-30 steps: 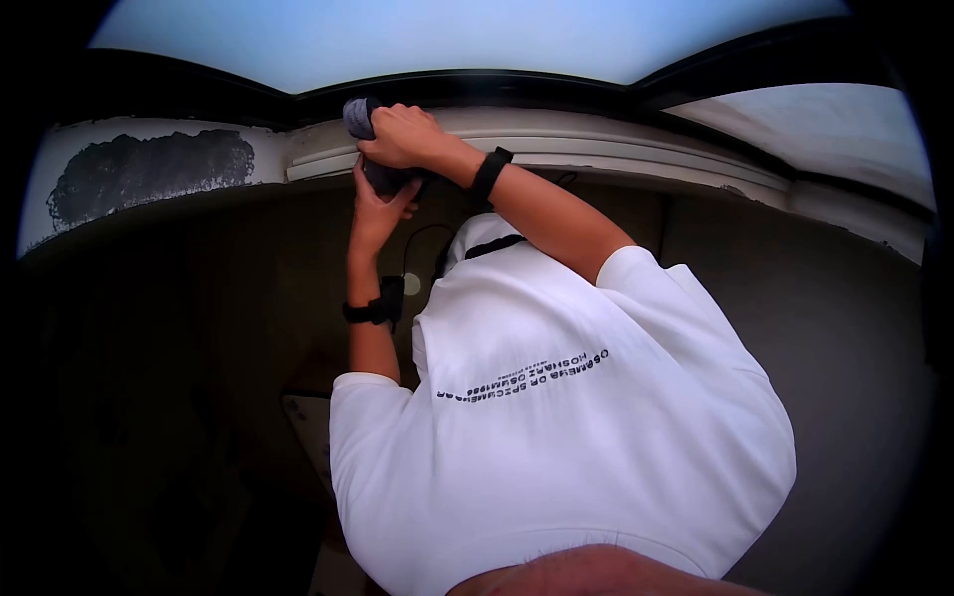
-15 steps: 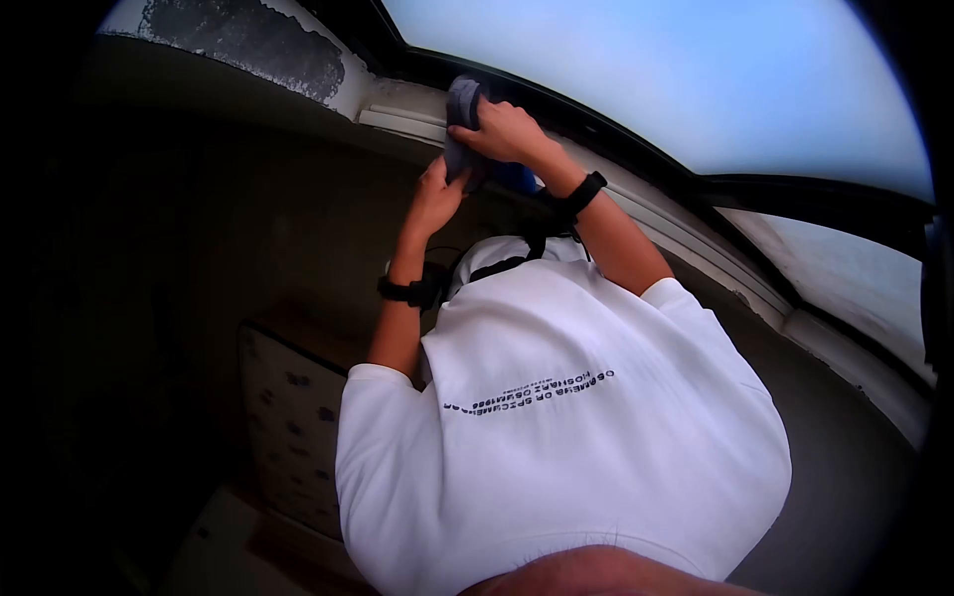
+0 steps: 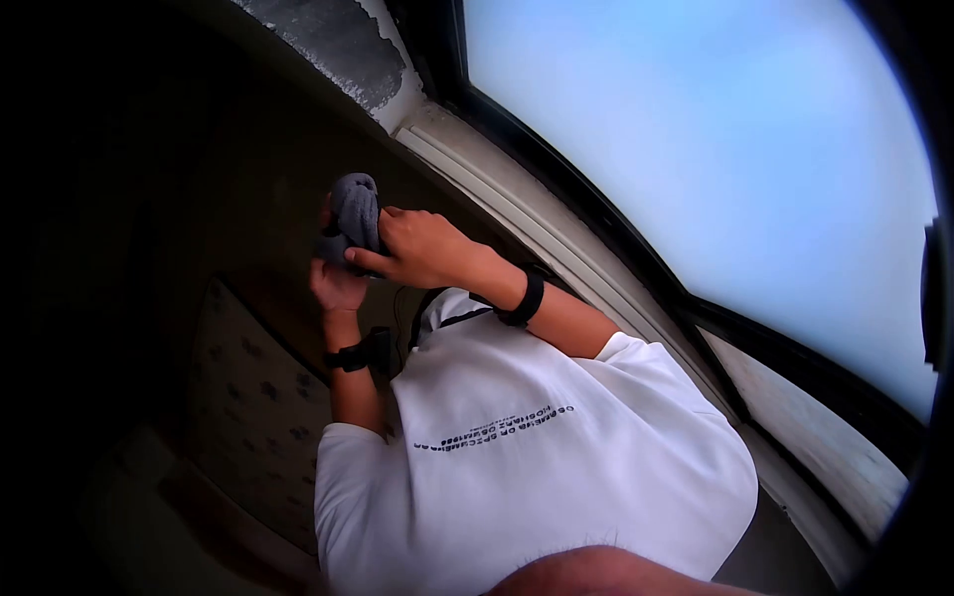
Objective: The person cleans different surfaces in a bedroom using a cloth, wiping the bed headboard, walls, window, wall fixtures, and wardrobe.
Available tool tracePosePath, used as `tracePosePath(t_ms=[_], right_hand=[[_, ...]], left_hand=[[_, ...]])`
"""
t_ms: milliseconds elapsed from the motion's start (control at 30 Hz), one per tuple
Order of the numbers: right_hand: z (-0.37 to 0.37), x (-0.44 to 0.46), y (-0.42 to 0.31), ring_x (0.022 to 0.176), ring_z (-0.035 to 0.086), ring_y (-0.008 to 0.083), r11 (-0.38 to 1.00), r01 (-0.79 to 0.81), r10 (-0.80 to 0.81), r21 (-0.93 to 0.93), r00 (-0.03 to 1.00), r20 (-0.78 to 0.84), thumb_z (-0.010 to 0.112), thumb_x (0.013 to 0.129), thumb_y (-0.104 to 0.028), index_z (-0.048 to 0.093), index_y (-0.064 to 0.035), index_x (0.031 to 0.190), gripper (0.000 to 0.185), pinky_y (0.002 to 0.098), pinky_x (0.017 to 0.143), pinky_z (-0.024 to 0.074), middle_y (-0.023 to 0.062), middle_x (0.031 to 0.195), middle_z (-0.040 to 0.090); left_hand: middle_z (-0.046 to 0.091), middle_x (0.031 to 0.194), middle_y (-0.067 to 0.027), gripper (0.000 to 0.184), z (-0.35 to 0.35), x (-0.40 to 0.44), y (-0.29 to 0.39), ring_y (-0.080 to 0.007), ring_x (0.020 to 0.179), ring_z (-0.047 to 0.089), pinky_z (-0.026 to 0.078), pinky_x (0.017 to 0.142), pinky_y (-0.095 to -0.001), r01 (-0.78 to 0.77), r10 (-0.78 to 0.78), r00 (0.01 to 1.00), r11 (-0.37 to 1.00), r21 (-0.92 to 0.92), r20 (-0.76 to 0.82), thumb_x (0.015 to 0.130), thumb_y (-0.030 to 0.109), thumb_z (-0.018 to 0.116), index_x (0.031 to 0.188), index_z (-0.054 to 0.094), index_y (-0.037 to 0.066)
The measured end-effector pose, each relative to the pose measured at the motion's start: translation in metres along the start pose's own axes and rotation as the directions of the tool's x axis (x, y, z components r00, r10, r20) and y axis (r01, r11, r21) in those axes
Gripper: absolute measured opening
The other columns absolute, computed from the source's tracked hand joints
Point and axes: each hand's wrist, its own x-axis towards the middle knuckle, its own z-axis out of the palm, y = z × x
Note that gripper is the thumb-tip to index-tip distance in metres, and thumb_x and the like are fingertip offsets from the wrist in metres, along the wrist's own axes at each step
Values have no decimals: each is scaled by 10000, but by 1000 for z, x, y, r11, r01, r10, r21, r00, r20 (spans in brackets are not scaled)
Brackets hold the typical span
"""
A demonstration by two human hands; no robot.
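A grey cloth [image 3: 357, 211], folded into a bunch, is held between my two hands over the dark area left of the window. My left hand [image 3: 338, 286] supports it from below and the left, its fingers partly hidden by the fabric. From the right, my right hand [image 3: 425, 248] grips the cloth, with the thumb stretched across its lower part. Both wrists carry black bands.
A black-framed window [image 3: 686, 149] with pale, bright glass fills the upper right. Along it runs a light sill [image 3: 477, 184]. A worn grey patch [image 3: 348, 50] marks the wall at the top. A spotted panel [image 3: 253, 387] stands in shadow at lower left.
Both hands have drawn the cloth away from the window sill, toward the left and closer to my body. The cloth is more bunched up, and the view has tilted.
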Motion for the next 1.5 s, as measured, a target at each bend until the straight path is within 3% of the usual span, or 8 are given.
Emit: tracePosePath(t_ms=[200, 667, 767, 967, 1067, 1133, 1333, 1500], right_hand=[[-36, 0, -17, 563, 608, 412, 995, 42, -32, -88, 993, 111, 499, 925, -616, 588, 44, 587, 747, 484, 582, 506, 210, 551, 569], [-47, 80, -74, 669, 627, 426, 1000, -10, 16, 26, 971, -239, 639, 910, -407, 564, 57, 986, 476, 468, 619, 497, 228, 698, 622], [-34, 113, -89, 750, 645, 428, 991, 36, 42, 130, 832, -554, 644, 915, -338, 572, 54, 1070, 428, 451, 676, 510, 241, 788, 647], [-17, 171, -110, 907, 637, 436, 995, 72, 18, 72, 566, -824, 678, 892, -193, 578, 35, 1082, 313, 433, 805, 502, 239, 964, 667], [-25, 193, -110, 897, 643, 417, 976, 98, -217, -194, 530, -820, 699, 869, -112, 606, 26, 1040, 239, 441, 816, 499, 215, 985, 672], [-32, 201, -122, 873, 661, 324, 961, 66, -275, -269, 369, -888, 695, 850, -44, 642, 17, 1004, 174, 413, 795, 511, 168, 970, 682], [-55, 226, -138, 731, 644, 200, 912, 36, 272, 408, 693, -668, 660, 852, -17, 654, 31, 1032, 187, 340, 699, 531, 106, 851, 681], [-24, 288, -84, 729, 681, 295, 992, -106, 43, -61, 767, -641, 657, 829, -90, 639, 42, 1003, 219, 392, 694, 541, 167, 830, 693]], left_hand=[[374, 1508, -143, 813, 0, -7, 19, -262, 1364, 412, 334, 1137, -416, 72, -102, 992, 945, 320, 78, 885, 427, 617, 1514, 289, 31], [544, 1366, -121, 673, 73, 153, 162, -186, 1249, 529, 392, 1074, -342, -434, -228, 757, 525, 732, 612, 889, 297, 673, 1433, 422, -9], [611, 1263, -122, 577, 62, 157, 126, -188, 1130, 605, 446, 1013, -340, -111, -248, 873, 738, 665, 421, 941, 246, 597, 1433, 415, 7], [592, 1185, -112, 322, 86, 172, 180, -158, 1033, 591, 509, 874, -342, 66, -350, 924, 541, 838, 153, 967, 86, 499, 1278, 503, 2], [584, 1165, -120, 356, 78, 194, 204, -193, 1046, 589, 510, 847, -345, -336, 22, 905, 648, 684, 424, 888, -66, 517, 1236, 528, 14], [552, 1227, -147, 543, 87, 201, 224, -281, 1065, 593, 518, 864, -368, -782, 344, 623, 289, 552, 703, 766, -162, 573, 1262, 543, 55], [427, 1362, -186, 767, 104, 222, 231, -381, 1171, 536, 509, 941, -440, -907, 472, 394, 60, 417, 789, 679, -171, 642, 1367, 504, 138], [493, 1319, -221, 689, 41, 297, 199, -379, 1094, 587, 533, 863, -423, -640, 277, 765, 224, 735, 582, 740, -49, 659, 1374, 511, 179]])
